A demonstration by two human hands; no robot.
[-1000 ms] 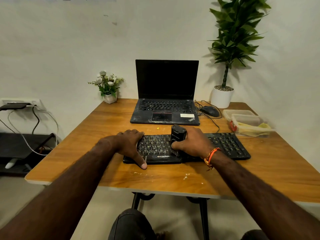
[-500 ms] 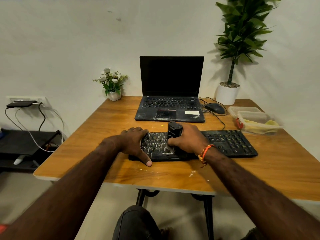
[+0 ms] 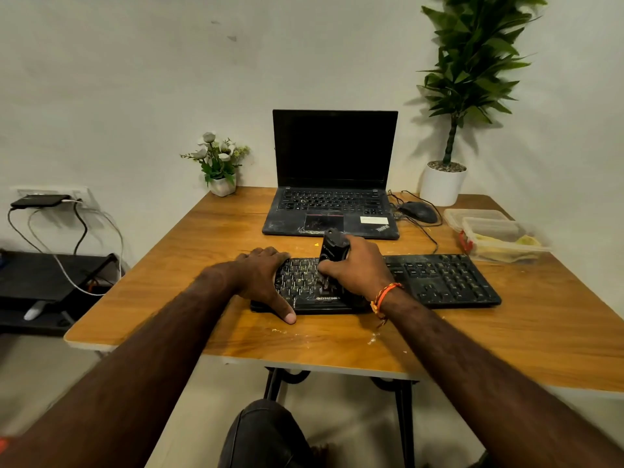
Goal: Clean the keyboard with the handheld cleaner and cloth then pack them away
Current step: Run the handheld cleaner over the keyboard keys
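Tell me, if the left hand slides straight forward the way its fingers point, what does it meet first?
Probably the laptop. The left hand rests on the keyboard's left end, fingers pointing up-table; bare table lies between, though depth is unclear.

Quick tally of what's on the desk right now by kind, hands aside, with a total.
Keyboards: 1, the external keyboard
Laptops: 1, the laptop
Mice: 1, the mouse
Handheld cleaners: 1, the handheld cleaner, gripped by the right hand
Potted plants: 2, the flower pot and the tall plant
Clear plastic containers: 2, container, container
Total: 8
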